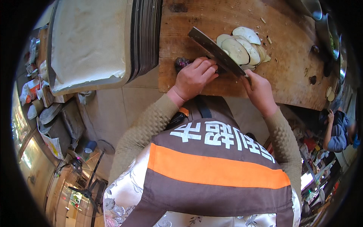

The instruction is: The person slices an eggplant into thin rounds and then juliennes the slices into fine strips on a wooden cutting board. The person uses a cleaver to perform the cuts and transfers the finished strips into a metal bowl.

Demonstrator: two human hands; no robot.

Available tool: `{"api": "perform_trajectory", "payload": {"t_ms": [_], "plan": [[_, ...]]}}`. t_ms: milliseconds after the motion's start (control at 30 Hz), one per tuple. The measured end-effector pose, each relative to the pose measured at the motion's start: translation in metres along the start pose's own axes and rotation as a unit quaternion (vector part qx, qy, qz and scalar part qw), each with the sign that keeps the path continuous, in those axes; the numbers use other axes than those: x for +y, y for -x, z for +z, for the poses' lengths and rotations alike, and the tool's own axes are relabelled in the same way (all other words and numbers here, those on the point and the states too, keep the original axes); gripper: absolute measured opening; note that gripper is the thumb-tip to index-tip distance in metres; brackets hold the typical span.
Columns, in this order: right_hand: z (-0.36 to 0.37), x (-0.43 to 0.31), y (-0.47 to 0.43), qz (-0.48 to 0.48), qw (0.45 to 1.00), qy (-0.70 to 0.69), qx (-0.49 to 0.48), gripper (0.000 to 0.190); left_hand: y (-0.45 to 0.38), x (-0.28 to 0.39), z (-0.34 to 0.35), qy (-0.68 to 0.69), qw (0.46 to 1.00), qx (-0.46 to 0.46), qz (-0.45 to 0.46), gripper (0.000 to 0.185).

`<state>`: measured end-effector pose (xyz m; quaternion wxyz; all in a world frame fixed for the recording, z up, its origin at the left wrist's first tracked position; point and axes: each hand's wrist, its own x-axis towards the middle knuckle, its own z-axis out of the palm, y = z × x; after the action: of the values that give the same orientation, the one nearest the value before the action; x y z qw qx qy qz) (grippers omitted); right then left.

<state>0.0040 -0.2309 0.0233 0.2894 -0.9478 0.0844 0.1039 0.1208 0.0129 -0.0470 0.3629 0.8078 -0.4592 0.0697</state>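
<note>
My right hand is closed round the handle of a wide-bladed cleaver, whose blade slants up to the left over the wooden work table. Beside the blade, my left hand presses on a dark purple eggplant lying near the table's front edge; one end shows left of the fingers, and the rest is mostly hidden under the hand. Pale oval eggplant slices lie overlapping in a pile on the far side of the blade.
A tall stack of mesh-lined trays stands left of the wooden table. Metal bowls line its right edge, near a few loose slices and scraps. A pedestal fan stands at lower left. Another person is at the far right.
</note>
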Motion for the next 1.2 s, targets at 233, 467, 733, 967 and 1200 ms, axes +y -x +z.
{"api": "perform_trajectory", "payload": {"t_ms": [233, 467, 733, 967, 1200], "plan": [[-0.066, -0.036, 0.044, -0.010, 0.995, 0.094, -0.035, 0.011, 0.005, -0.001, 0.003, 0.005, 1.000, 0.017, 0.001, 0.030], [-0.005, -0.016, 0.004, -0.019, 0.996, 0.082, -0.019, 0.010, 0.002, 0.001, 0.000, -0.003, 1.000, -0.006, -0.013, 0.030], [-0.015, -0.008, 0.007, -0.016, 1.000, 0.013, 0.022, 0.013, 0.016, 0.002, -0.016, -0.042, 0.998, -0.032, 0.030, 0.038], [-0.060, -0.044, 0.054, -0.001, 0.994, 0.108, -0.034, 0.016, 0.022, -0.010, -0.004, 0.019, 0.999, -0.025, 0.010, 0.037], [0.001, -0.020, 0.017, -0.027, 0.994, 0.102, -0.007, 0.017, 0.017, -0.008, -0.008, 0.005, 0.999, -0.045, 0.012, 0.033]]}}
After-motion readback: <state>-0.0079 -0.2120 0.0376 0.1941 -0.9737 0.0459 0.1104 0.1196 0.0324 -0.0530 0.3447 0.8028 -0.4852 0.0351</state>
